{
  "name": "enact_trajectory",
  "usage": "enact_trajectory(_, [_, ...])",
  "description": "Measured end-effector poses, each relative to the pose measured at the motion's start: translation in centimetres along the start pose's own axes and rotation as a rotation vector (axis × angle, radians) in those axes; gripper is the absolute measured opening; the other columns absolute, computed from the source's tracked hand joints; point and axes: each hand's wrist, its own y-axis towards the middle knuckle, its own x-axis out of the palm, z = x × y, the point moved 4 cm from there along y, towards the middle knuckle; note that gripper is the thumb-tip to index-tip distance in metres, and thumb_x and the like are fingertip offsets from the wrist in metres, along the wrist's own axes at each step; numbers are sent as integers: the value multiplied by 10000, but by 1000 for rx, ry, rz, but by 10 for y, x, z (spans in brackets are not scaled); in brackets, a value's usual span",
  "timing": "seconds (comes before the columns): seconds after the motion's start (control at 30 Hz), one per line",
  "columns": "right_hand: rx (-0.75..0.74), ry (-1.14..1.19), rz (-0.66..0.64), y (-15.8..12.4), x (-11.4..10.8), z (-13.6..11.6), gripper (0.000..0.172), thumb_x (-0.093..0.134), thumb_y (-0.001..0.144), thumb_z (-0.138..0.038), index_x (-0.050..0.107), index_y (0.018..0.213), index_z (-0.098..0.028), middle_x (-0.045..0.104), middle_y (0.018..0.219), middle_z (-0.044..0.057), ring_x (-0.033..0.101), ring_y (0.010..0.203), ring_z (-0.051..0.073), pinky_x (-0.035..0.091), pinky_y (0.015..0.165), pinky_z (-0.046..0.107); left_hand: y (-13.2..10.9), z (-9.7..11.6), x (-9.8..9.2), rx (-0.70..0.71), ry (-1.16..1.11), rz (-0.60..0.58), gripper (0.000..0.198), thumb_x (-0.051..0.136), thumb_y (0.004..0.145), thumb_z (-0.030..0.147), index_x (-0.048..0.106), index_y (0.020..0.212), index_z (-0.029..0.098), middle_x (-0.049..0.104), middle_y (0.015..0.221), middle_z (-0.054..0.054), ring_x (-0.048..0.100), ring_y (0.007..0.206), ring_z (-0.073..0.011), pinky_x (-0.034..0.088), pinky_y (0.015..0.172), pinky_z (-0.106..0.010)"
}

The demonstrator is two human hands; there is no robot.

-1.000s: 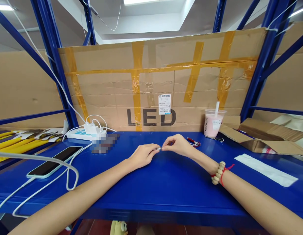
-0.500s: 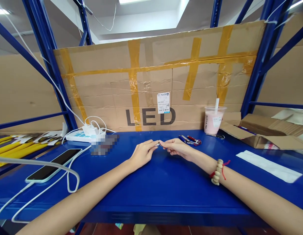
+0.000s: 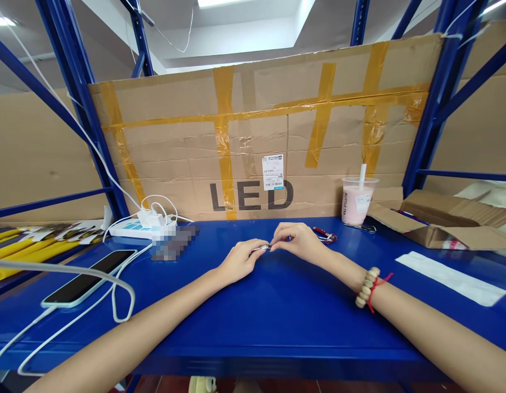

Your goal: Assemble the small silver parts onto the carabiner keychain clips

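Though tiny, slim silvery metal piece [image 3: 264, 248]

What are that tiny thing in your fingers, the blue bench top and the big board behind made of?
The tiny piece, pinched between left hand and right hand: probably metal, silvery with a glint; too small to be sure. The bench top: likely painted metal, smooth glossy blue. The board: brown cardboard, creased, patched with yellowish tape.

Glossy blue metal shelf [image 3: 277, 316], rough taped cardboard sheet [image 3: 174, 147], shiny small metal piece [image 3: 264, 248].
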Motion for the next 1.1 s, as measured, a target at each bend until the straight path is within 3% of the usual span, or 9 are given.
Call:
enact_trajectory(0.23, [331,318,-25,-3,13,3,310,689,619,-458,669,613,-149,602,603,19,506,494,99,401,489,235,-5,-1,0,-37,-37,1,115,377,894,247,478,937,212,638,845,0,590,737,-147,431,659,-241])
enact_trajectory(0.37, [630,538,-147,-10,23,7,330,739,539,-460,650,582,-144,516,474,-20,405,416,61,321,397,205,-5,0,0,-17,-14,1,87,391,880,221,455,823,207,639,870,-20,596,786,-162,441,691,-255])
enact_trajectory(0.5, [787,712,-216,-13,25,8,332,771,504,-439,624,561,-147,506,501,-23,411,459,46,305,397,169,-2,2,-1,27,-71,20,113,399,880,210,498,933,211,653,917,-22,609,829,-157,451,735,-252])
enact_trajectory(0.6, [738,658,-209,-9,21,11,340,744,545,-471,639,625,-157,551,589,-9,461,504,56,318,406,163,1,1,-2,10,-70,53,151,403,883,224,511,987,212,647,838,0,603,729,-134,452,682,-229])
enact_trajectory(0.7, [599,466,-215,-5,14,17,342,679,632,-500,657,712,-168,595,660,5,507,513,77,355,425,184,2,-1,-1,-22,-64,66,171,390,894,258,503,1014,212,618,754,16,586,677,-124,440,646,-217])
enact_trajectory(0.83, [320,-128,-131,0,-5,23,194,614,756,-385,652,700,-203,624,731,8,562,591,111,350,491,210,3,-10,-6,-110,-31,143,197,348,911,295,479,1045,233,596,732,28,577,696,-124,437,676,-228])
enact_trajectory(0.93, [137,-450,-240,-1,-6,20,134,608,784,-301,654,689,-218,620,848,9,582,672,122,317,513,221,4,-17,-9,-167,3,175,197,347,909,301,477,1047,243,593,739,30,578,702,-125,438,695,-236])
enact_trajectory(1.0, [56,-537,-350,-2,-2,17,147,575,815,-275,657,709,-215,607,891,11,582,644,108,302,505,228,4,-20,-9,-178,16,173,198,354,905,298,478,1051,247,594,746,31,584,715,-127,437,707,-240])
enact_trajectory(1.1, [-18,-651,-407,-2,3,10,164,535,833,-181,657,726,-203,587,903,21,576,631,95,271,486,239,3,-21,-8,-170,8,154,200,359,902,293,480,1055,250,594,748,32,591,727,-130,433,713,-243])
